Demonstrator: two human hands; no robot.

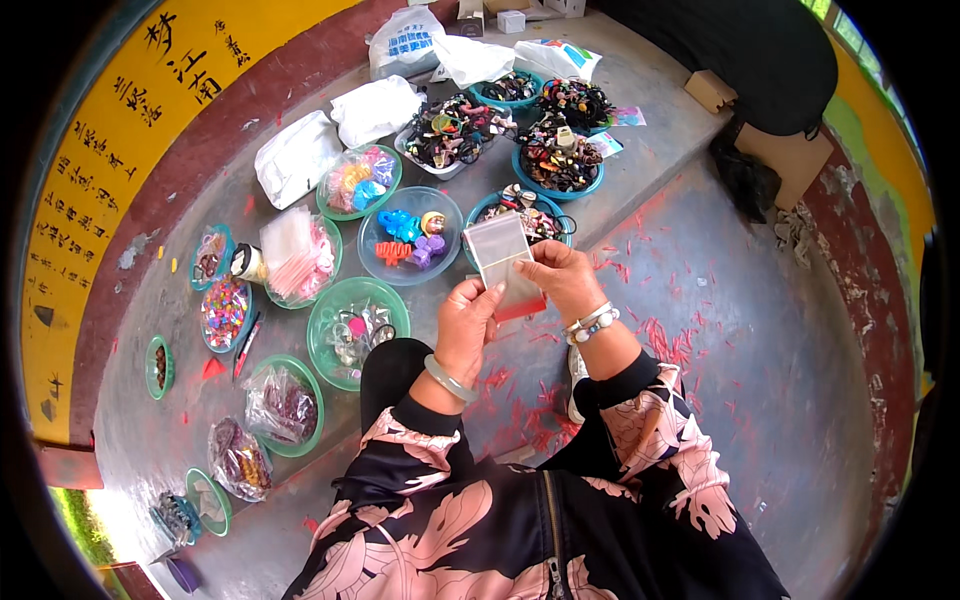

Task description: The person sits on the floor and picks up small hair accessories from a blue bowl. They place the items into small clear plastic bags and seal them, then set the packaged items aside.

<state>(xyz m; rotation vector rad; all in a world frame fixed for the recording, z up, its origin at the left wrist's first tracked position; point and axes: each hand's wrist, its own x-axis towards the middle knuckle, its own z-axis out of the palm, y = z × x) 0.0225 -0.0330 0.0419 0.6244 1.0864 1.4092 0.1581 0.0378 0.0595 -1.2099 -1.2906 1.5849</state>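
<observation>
Plastic bags (496,242) pinched by 2 inward-angled hands (466,312) (570,283).

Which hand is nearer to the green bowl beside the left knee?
Left. The left hand is just right of the green bowl; the right hand is farther right, beyond the left.

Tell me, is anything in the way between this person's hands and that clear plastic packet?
Nothing visible is: the left hand and the right hand both already hold the clear plastic packet. A blue bowl of hair accessories shows behind the packet, not between it and the hands.
</observation>
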